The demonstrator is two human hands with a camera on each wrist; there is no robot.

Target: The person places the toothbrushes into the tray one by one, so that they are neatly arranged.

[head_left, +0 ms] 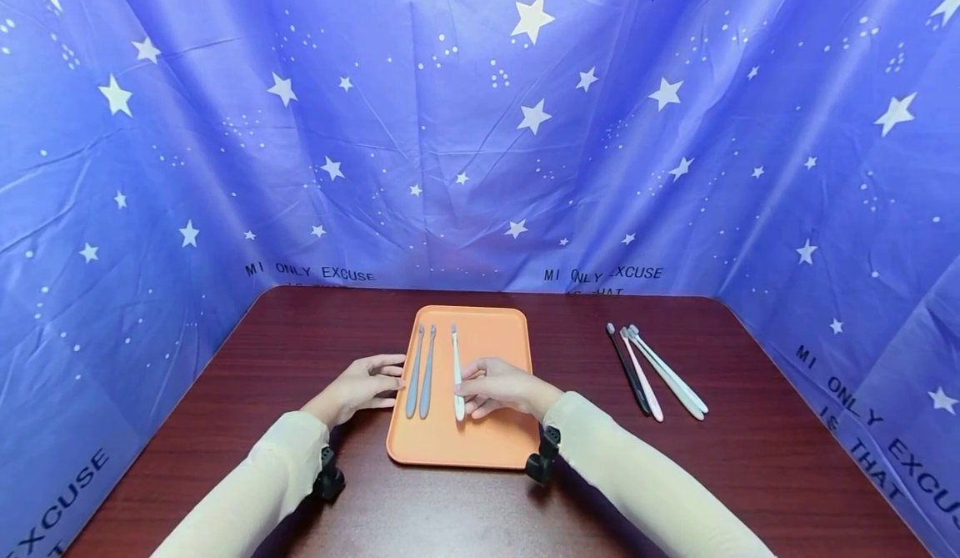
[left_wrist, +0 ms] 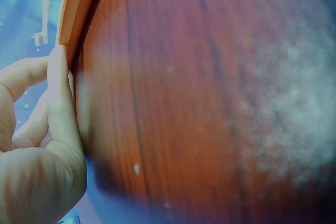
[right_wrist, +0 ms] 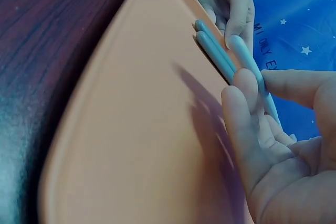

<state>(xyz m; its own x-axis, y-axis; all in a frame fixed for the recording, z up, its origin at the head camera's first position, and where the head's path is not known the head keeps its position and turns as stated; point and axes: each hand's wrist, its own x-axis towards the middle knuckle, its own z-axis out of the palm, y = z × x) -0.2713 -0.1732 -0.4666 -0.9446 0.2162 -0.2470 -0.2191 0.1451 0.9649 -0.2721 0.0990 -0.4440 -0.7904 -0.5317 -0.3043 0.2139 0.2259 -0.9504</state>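
The right hand (head_left: 501, 388) pinches a slim white plastic toothbrush (head_left: 458, 366) over the flat orange tray (head_left: 495, 333); it should settle parallel to two slim grey-blue toothbrushes (head_left: 427, 379) left of its fingers, the left hand's (head_left: 362, 387) extended fingers steadying the rim.

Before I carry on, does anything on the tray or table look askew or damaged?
Nothing stands out as damaged or spilled. The toothbrushes right of the tray simply slant, unlike the straighter blue-gray pair lying on it.

Black print on the blue star cloth (head_left: 420, 141): I read "MI ONLY EXCUSE" twice at back; right side adds "IS THAT" below; left side cropped, "XCUSE" readable.
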